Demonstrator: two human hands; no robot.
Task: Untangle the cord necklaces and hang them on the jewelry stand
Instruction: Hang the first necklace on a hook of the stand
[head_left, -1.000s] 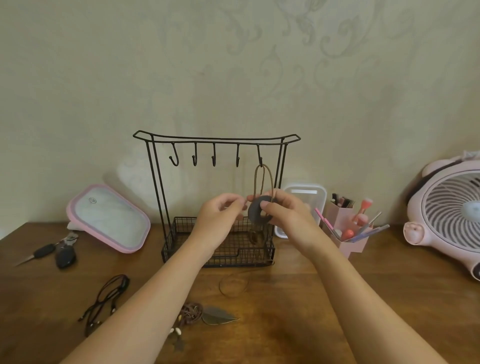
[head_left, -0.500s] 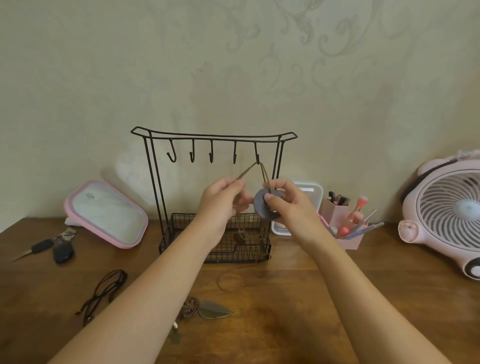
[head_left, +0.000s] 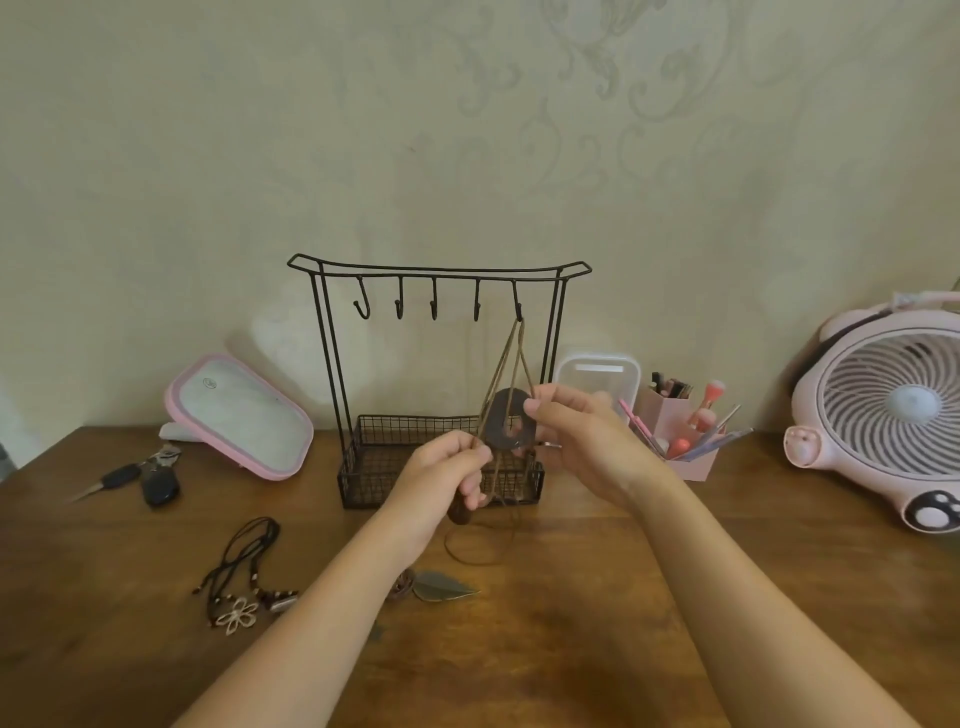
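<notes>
A black wire jewelry stand (head_left: 326, 332) with several hooks and a mesh basket stands at the back of the wooden table. A brown cord necklace (head_left: 511, 358) hangs from the rightmost hook. My right hand (head_left: 576, 431) pinches its dark ring pendant (head_left: 506, 423) in front of the stand. My left hand (head_left: 447, 475) grips the lower strands of the same cord, whose loose end loops on the table. A black cord necklace with a flower pendant (head_left: 244, 571) lies at the left. A leaf pendant (head_left: 441, 590) lies between my forearms, its cord hidden under my left arm.
A pink-rimmed mirror (head_left: 239, 413) leans at the back left, with keys (head_left: 150, 478) before it. A clear box (head_left: 597, 379) and a pink brush holder (head_left: 680, 431) stand right of the stand. A pink fan (head_left: 893, 410) sits at the far right.
My left hand has dropped lower along the cord and nearer to me. The ring pendant has tilted in my right hand. The cord stays on the rightmost hook.
</notes>
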